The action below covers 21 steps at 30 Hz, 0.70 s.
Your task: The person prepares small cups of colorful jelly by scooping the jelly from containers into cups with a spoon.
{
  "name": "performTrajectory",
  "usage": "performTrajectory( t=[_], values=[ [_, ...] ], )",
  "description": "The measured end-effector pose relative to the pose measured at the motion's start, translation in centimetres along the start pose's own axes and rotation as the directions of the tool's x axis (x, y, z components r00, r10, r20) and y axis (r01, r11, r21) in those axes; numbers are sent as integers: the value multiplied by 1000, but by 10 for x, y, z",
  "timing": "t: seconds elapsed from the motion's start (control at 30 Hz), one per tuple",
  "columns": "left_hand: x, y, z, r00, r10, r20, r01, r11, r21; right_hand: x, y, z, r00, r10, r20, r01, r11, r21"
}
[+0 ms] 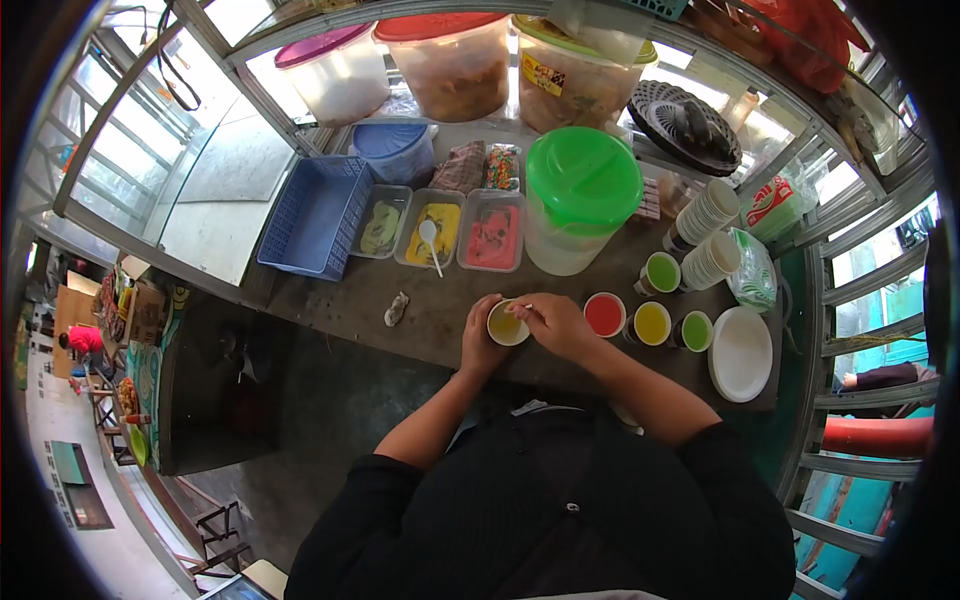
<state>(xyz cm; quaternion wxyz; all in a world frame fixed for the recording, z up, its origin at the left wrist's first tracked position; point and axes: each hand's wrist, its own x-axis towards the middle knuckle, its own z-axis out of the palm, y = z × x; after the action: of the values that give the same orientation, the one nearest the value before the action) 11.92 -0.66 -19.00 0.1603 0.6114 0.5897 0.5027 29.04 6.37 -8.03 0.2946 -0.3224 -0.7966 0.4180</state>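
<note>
My left hand [481,342] is wrapped round the side of a paper cup [512,341] with yellowish contents. Over the cup's rim my right hand [556,323] is closed in a pinch; what its fingertips hold is too small and covered to make out. Just right of it stand a cup of red [604,314], a cup of yellow [649,325] and a cup of green [693,331]. Another green-filled cup [660,273] is behind them. Beyond my hands are open tubs of green [381,228], yellow [447,217] and red [491,238] paste; a white spoon [430,240] rests in the yellow one.
A green-lidded container [570,245] stands behind the hands. Stacked paper cups [712,258] and white plates [741,355] occupy the right side. At left are a blue basket [315,220] and a crumpled scrap [397,309]. Large lidded tubs [450,75] line the back.
</note>
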Motion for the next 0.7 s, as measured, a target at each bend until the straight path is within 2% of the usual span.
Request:
performTrajectory(
  t=[0.1,0.2,0.3,0.4,0.5,0.6,0.7],
  values=[
    [3,1,-1,1000,1,-31,-1,1000,15,-3,-4,-13,984,-146,105,166,962,-215],
    [2,4,-1,999,-7,-33,7,1000,1,-4,-11,-26,938,-148,313,254,909,-331],
    [3,5,-1,999,8,-35,-9,1000,-19,-8,-15,-30,919,-121,376,289,854,-432],
    [4,8,-3,1000,-2,-30,0,999,-55,-18,-20,-18,939,-47,342,197,887,-418],
    [2,8,-2,998,-50,-29,47,994,-100,-26,-10,5,993,-115,31,118,989,-85],
    [0,6,-1,997,-74,-27,71,993,-94,-17,0,4,987,-138,-80,128,984,-123],
    [2,6,-2,998,-66,-25,64,996,-63,-13,4,-5,998,-49,-45,45,996,-80]
  ],
)
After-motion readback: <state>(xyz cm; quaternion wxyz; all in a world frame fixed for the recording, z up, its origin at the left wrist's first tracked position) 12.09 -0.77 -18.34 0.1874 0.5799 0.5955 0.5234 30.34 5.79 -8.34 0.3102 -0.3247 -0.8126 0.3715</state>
